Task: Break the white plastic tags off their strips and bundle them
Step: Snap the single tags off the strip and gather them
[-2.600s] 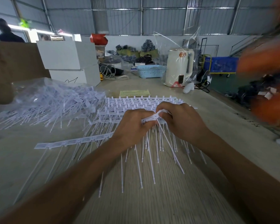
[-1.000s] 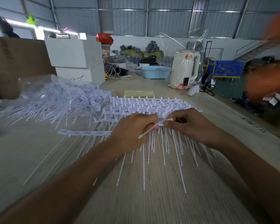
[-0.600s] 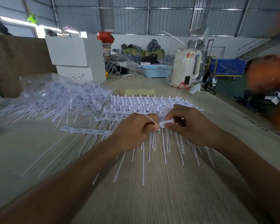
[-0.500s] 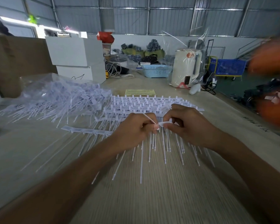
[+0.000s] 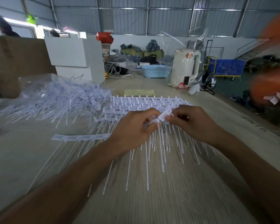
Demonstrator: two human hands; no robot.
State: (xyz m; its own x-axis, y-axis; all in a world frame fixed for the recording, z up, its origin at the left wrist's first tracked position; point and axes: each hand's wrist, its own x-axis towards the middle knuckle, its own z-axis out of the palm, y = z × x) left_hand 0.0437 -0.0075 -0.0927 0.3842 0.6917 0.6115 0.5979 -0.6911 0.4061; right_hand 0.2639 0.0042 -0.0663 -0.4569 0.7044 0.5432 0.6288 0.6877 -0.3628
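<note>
A stack of white tag strips (image 5: 145,103) lies mid-table, long thin tails fanning toward me. My left hand (image 5: 132,131) grips a small bundle of loose tags (image 5: 149,123), whose tails hang below the fist. My right hand (image 5: 192,122) pinches the head of one white tag (image 5: 164,116) right beside the left thumb. A single strip (image 5: 81,137) lies to the left of my left wrist. A big heap of loose tags (image 5: 55,101) sits in clear plastic at the far left.
White boxes (image 5: 74,57) and brown cardboard (image 5: 18,62) stand behind the heap. A yellow paper (image 5: 139,92), a blue basket (image 5: 155,71) and a wrapped white kettle (image 5: 184,70) are further back. The table edge (image 5: 249,120) runs along the right, with blurred orange shapes beyond it.
My right hand has lifted the pinched tag head slightly, up against my left thumb. The left hand keeps its bundle; the view has shifted a little.
</note>
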